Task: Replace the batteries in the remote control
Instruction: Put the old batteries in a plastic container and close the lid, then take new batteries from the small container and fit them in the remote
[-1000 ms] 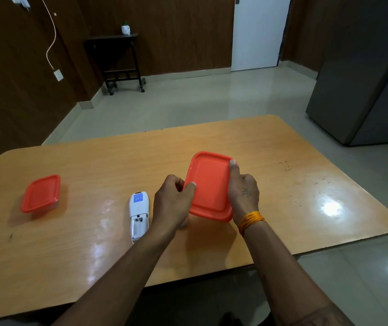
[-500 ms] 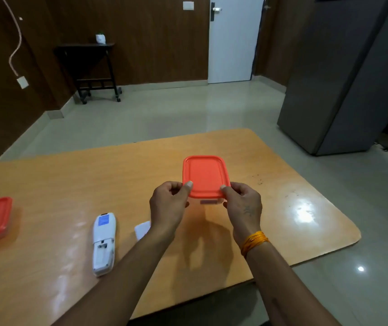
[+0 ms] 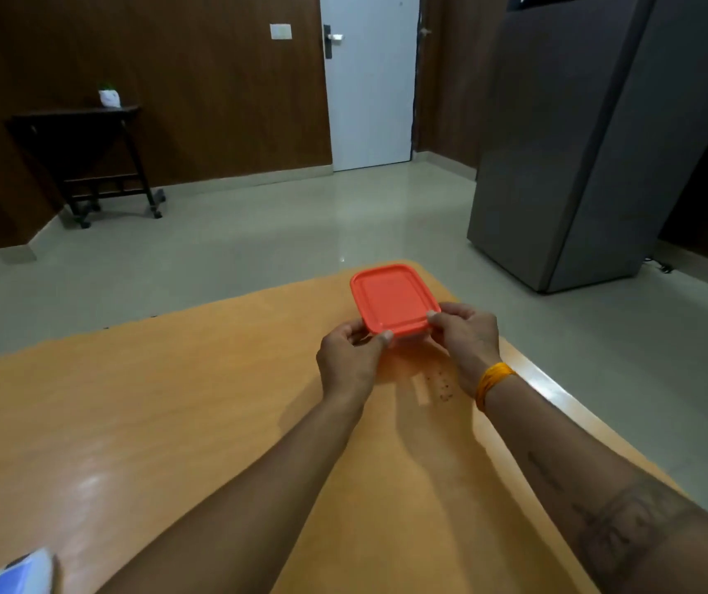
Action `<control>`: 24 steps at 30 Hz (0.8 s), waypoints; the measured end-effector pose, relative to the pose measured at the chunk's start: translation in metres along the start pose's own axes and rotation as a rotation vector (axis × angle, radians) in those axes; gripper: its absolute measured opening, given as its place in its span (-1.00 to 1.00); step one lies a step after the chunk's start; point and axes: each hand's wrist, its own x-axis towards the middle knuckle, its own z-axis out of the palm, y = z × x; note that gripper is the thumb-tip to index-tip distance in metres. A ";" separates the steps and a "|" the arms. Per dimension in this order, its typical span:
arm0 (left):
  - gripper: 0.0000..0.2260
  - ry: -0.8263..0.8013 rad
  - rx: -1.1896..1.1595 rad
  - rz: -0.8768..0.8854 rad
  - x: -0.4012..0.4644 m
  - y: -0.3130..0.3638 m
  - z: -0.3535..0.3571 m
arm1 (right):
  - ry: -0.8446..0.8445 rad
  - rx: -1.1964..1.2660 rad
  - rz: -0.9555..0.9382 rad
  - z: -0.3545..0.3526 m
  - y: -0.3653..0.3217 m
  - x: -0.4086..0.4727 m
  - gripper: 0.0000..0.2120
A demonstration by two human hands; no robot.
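Both hands hold a small container with an orange lid above the far right part of the wooden table. My left hand pinches its near left corner, thumb on the lid. My right hand, with an orange thread band at the wrist, grips the near right corner. The container's clear body is mostly hidden under the lid and fingers. The white remote control lies at the bottom left edge of the view, only its top end showing.
A grey refrigerator stands on the floor beyond the table's right side. A white door and a dark side table with a small white pot are at the far wall. The table's right edge runs close to my right forearm.
The hands carried the orange-lidded container farther away and to the right. The view swung right, so the remote slid to the bottom left corner and the second orange container left the frame.
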 end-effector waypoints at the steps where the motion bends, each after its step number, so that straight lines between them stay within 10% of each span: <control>1: -0.65 0.005 0.008 0.006 0.012 -0.001 0.011 | -0.001 0.003 0.007 0.001 -0.001 0.016 -0.89; 24: -0.54 0.132 0.086 0.037 0.096 -0.004 0.069 | 0.240 -0.222 -0.139 0.032 0.017 0.099 -0.66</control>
